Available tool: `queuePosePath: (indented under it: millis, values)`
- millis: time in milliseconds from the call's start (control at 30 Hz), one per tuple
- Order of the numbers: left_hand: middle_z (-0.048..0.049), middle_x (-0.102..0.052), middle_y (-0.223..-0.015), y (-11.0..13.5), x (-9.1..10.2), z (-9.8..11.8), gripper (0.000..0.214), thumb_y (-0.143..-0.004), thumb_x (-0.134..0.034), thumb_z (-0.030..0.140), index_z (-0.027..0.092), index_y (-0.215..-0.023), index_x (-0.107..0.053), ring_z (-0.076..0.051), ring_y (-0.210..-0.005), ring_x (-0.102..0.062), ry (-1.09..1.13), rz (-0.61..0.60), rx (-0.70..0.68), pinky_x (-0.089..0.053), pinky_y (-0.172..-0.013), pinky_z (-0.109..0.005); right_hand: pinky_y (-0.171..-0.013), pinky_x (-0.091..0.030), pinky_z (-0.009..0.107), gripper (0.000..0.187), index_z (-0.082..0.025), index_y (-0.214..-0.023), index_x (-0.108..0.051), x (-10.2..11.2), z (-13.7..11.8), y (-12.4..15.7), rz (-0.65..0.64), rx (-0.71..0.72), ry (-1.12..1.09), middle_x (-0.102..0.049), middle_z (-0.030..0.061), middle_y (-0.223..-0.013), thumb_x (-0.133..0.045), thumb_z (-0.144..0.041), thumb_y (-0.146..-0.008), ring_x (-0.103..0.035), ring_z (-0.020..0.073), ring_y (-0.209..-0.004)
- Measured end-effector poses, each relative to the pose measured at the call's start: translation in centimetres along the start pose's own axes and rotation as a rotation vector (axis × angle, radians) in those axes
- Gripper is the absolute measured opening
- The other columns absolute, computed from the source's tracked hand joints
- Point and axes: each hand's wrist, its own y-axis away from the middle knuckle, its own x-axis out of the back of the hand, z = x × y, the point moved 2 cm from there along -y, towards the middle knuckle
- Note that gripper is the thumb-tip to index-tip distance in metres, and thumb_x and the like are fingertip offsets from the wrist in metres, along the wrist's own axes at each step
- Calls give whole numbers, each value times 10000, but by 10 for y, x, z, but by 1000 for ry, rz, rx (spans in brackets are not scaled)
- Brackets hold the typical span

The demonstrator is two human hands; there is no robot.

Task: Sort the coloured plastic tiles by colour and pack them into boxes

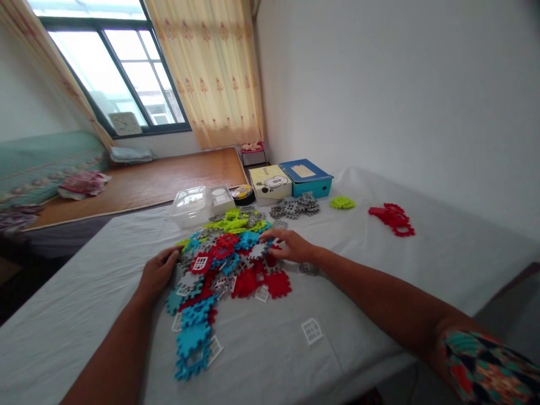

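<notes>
A heap of flat plastic building tiles with toothed edges lies on the cloth-covered table, in red [278, 284], blue [193, 337], grey and lime green [232, 221]. Small white window-lattice pieces [199, 263] are mixed in. At the heap's left edge rests my left hand [158, 274], its thumb apart from the fingers and the fingertips by a green tile. My right hand [293, 246] reaches over the right side, fingers spread around a light grey tile [257, 251]; whether they touch it is hard to see. Neither hand visibly holds a piece.
Behind the heap stand a clear plastic container [189, 205], a white tray [221, 198], a round black-and-yellow tin [243, 194], a yellow box [270, 183] and a blue box [306, 177]. Grey tiles [297, 206], green tiles [342, 202] and red tiles [393, 219] lie in separate groups.
</notes>
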Motion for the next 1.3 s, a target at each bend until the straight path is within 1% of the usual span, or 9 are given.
queuePosePath:
  millis: [267, 333, 500, 600, 733, 833, 1000, 1133, 1300]
  values:
    - [-36, -740, -1021, -3, 1, -6, 469, -744, -498, 491, 217, -1057, -716, -244, -961, -671, -8, 14, 5, -526, -862, -304, -531, -448, 223, 328, -165, -946, -663, 14, 21, -9, 95, -238, -264, -689, 17, -723, -664, -447, -779, -573, 115, -574]
    - [-41, -740, -1015, -5, 1, -8, 476, -747, -496, 495, 214, -1062, -716, -248, -946, -676, -26, 14, 11, -531, -851, -310, -490, -432, 215, 354, -157, -906, -649, 42, 47, -7, 247, -333, -287, -689, 26, -721, -635, -486, -777, -538, 103, -526]
    - [-54, -732, -1053, -6, 2, -11, 488, -775, -481, 494, 194, -1086, -708, -265, -986, -667, -48, -4, 8, -520, -881, -343, -546, -497, 247, 387, -137, -937, -653, 139, 124, 37, 998, -659, -17, -686, 68, -823, -537, -471, -780, -587, 136, -603]
    - [-59, -726, -1074, -7, 1, -13, 492, -785, -475, 482, 180, -1101, -701, -270, -1008, -659, -37, -10, 8, -506, -912, -359, -620, -538, 300, 415, -88, -1074, -631, 173, 154, 68, 1151, -773, 61, -678, 126, -947, -479, -344, -785, -632, 179, -695]
    - [-66, -721, -1087, -7, 1, -14, 512, -785, -476, 490, 170, -1119, -694, -269, -1020, -654, -32, -17, 9, -500, -925, -361, -843, -517, 396, 499, -71, -1199, -571, 183, 158, 82, 1243, -789, 190, -603, 189, -1181, -454, -202, -731, -613, 249, -974]
    - [-76, -717, -1098, -4, 0, -10, 538, -772, -475, 503, 162, -1127, -691, -267, -1034, -647, -21, -15, 7, -494, -932, -352, -945, -456, 429, 450, -109, -1155, -591, 164, 142, 62, 1213, -561, 458, -615, 164, -1154, -427, -187, -743, -553, 265, -1085]
    - [-72, -726, -1074, -2, 0, -6, 545, -761, -463, 519, 177, -1113, -701, -253, -993, -662, -7, -4, -14, -506, -906, -330, -879, -483, 380, 388, -174, -1149, -599, 112, 119, 16, 796, -245, 646, -626, 122, -1121, -471, -223, -786, -567, 237, -992]
    - [-57, -731, -1063, -4, -1, -12, 522, -760, -473, 525, 201, -1095, -710, -260, -1000, -659, -19, 12, -26, -511, -894, -338, -981, -407, 445, 406, -162, -1182, -593, 127, 122, 31, 799, -334, 741, -615, 141, -1166, -489, -215, -793, -526, 276, -1079]
    - [-47, -732, -1057, -8, -2, -18, 505, -762, -479, 526, 215, -1082, -716, -271, -1000, -659, -21, 16, -50, -510, -899, -360, -948, -413, 479, 493, -174, -1344, -496, 160, 140, 68, 763, -683, 950, -497, 136, -1382, -457, -305, -870, -415, 320, -1201]
